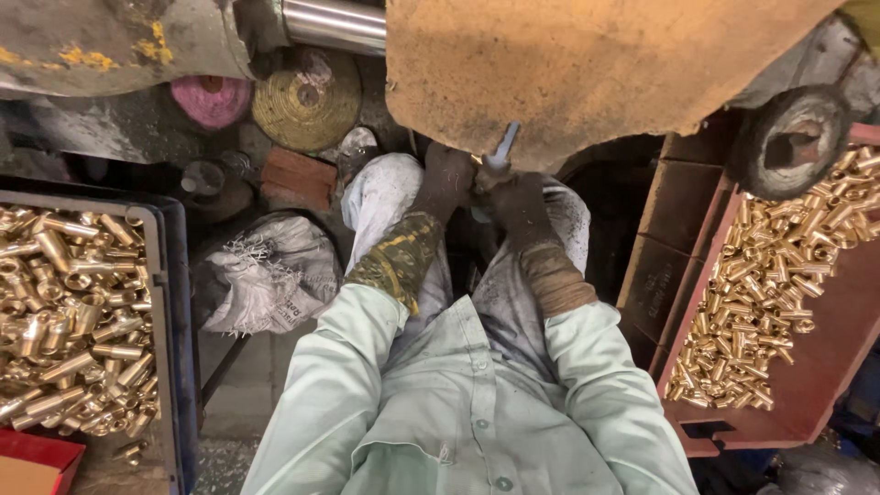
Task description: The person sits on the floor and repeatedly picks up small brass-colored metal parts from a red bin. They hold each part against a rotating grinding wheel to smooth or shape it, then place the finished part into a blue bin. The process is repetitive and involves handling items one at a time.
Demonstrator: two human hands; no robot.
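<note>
We press a small metal piece up against the dusty orange-brown machine guard (587,64) with both gloved hands.

Our left hand (445,183) and right hand (513,203) meet just under the guard's lower edge, both in dark, grimy gloves with the fingers curled tight around a short silvery-blue metal piece (502,148) that sticks up between them; how much of it each hand grips we cannot tell. The hands sit above our lap, between the knees. At our left stands a dark blue tray (174,302) heaped with short brass tubes (73,330), and at our right a red tray (825,367) slopes down with more brass tubes (770,284) spread across it.
</note>
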